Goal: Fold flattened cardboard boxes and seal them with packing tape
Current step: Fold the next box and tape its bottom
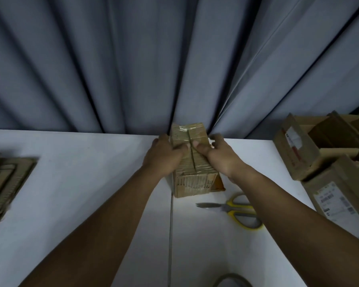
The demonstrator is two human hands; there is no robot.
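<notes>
The picture is dim and bluish. The white counter looks brightest near the middle. Edges bend and look soft.

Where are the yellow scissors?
In the head view, the scissors lie on the white table, right of centre, just nearer the person than the cardboard box, with their handles partly under the right forearm.

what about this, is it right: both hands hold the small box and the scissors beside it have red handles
Not quite: the head view shows the scissors have yellow handles, not red. The rest stands: the left hand and right hand hold the small box.
</notes>
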